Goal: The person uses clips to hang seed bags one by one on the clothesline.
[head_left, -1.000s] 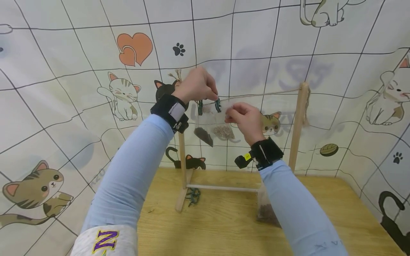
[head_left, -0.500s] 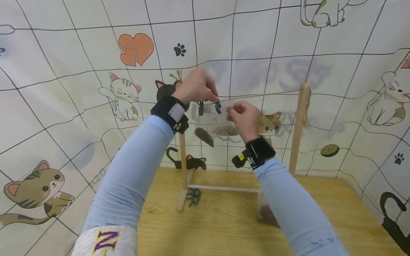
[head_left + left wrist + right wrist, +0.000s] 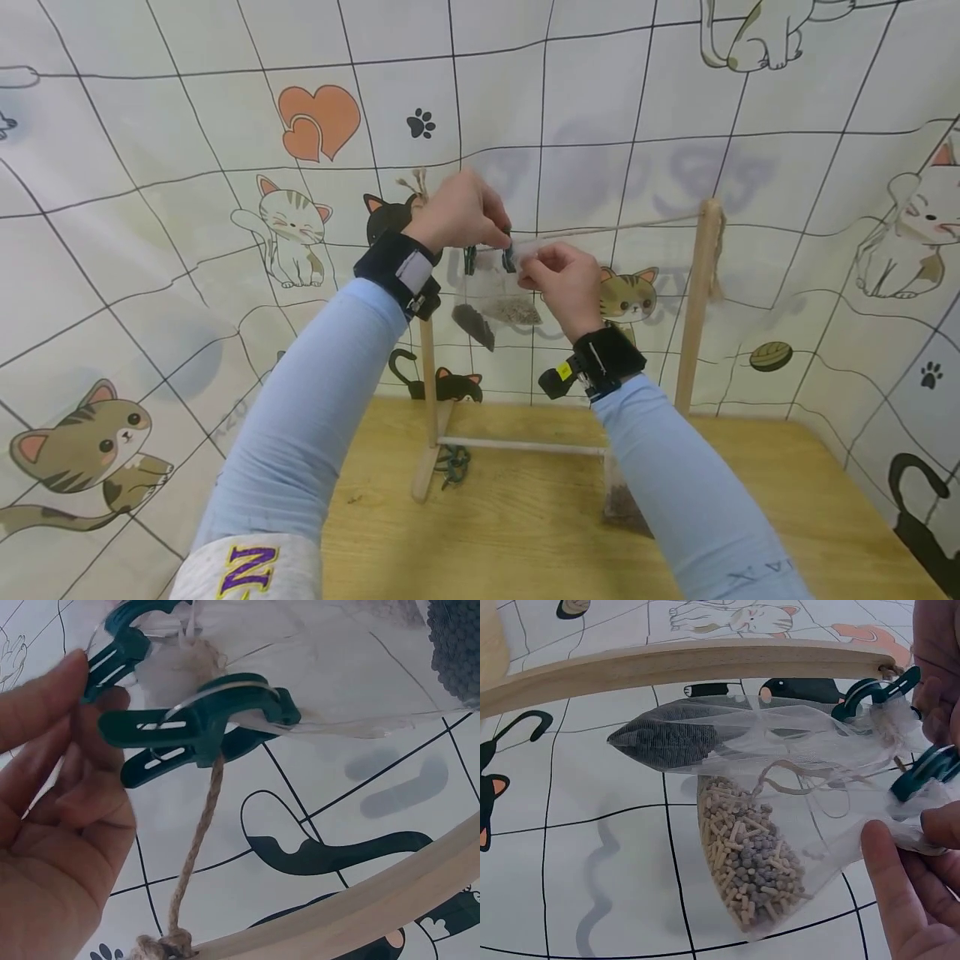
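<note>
My left hand (image 3: 461, 210) is at the string and pinches the handles of a green plant clip (image 3: 928, 772) between thumb and fingers. My right hand (image 3: 567, 282) pinches the upper edge of a sheer white mesh bag (image 3: 754, 866), close beside that clip. Tan sticks and greyish pellets fill the bag's lower end. To its left hangs a second mesh bag (image 3: 667, 741) with small dark beads at the bottom. Another green clip (image 3: 206, 716) fastens that one on the twine (image 3: 196, 847). Whether the pinched clip's jaws bite the pellet bag is hard to tell.
A wooden frame has a right post (image 3: 697, 308), a left post (image 3: 429, 375) and a low crossbar (image 3: 525, 445). Several green clips (image 3: 453, 465) lie by its left foot. A filled bag (image 3: 624, 498) stands on the wooden table (image 3: 487, 542), partly behind the right forearm. Cat-print cloth hangs behind.
My right hand has shifted slightly left toward the clip, and the pellet bag has swung left with it. The left hand keeps its pinch on the clip.
</note>
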### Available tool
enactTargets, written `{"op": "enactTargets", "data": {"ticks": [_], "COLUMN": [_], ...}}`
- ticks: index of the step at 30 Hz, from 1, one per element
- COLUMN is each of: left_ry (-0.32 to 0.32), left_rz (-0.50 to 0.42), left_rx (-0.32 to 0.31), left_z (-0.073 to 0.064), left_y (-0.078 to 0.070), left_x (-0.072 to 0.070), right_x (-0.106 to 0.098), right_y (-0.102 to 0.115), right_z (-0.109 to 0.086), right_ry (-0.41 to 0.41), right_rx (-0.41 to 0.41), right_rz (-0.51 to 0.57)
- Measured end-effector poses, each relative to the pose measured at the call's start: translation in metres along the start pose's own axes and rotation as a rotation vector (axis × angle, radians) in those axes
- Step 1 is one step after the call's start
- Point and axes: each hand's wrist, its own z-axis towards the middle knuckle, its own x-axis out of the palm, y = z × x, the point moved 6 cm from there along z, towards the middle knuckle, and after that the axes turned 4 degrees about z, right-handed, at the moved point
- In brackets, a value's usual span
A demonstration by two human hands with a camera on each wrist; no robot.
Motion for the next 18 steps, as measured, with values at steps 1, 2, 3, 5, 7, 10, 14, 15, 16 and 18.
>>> {"op": "enactTargets", "data": {"ticks": [1,2,3,5,7,10,14,15,16,18], "left_ry": [0.013,0.023,0.035,0.051,0.059,0.061,0.07,0.073,0.075,0.083], "left_rz": [-0.002,-0.005,-0.007,0.003,0.008,0.013,0.05,0.067,0.086,0.127], "left_rx": [0.003,0.006,0.01,0.023,0.032,0.045,0.05,0.049,0.049,0.055], "left_z": [0.0,0.0,0.0,-0.001,-0.002,-0.002,-0.005,-0.006,-0.006,-0.009], "left_y": [0.0,-0.001,-0.001,-0.002,-0.003,-0.004,-0.007,-0.008,-0.009,-0.012], "left_x": [0.001,0.002,0.003,0.004,0.005,0.006,0.008,0.008,0.009,0.009], "right_x": [0.0,0.0,-0.001,-0.001,-0.001,-0.002,-0.004,-0.005,-0.006,-0.008], "right_y": [-0.001,-0.001,-0.001,-0.002,-0.002,-0.002,-0.003,-0.004,-0.004,-0.004], "right_z": [0.0,0.0,0.0,0.0,0.0,0.0,-0.001,-0.001,-0.001,-0.001], "right_ry": [0.008,0.011,0.017,0.023,0.033,0.049,0.084,0.092,0.103,0.127], "right_rx": [0.003,0.006,0.008,0.01,0.014,0.024,0.04,0.045,0.049,0.048], "right_rz": [0.008,0.013,0.018,0.022,0.028,0.033,0.0,-0.022,-0.043,-0.084]}}
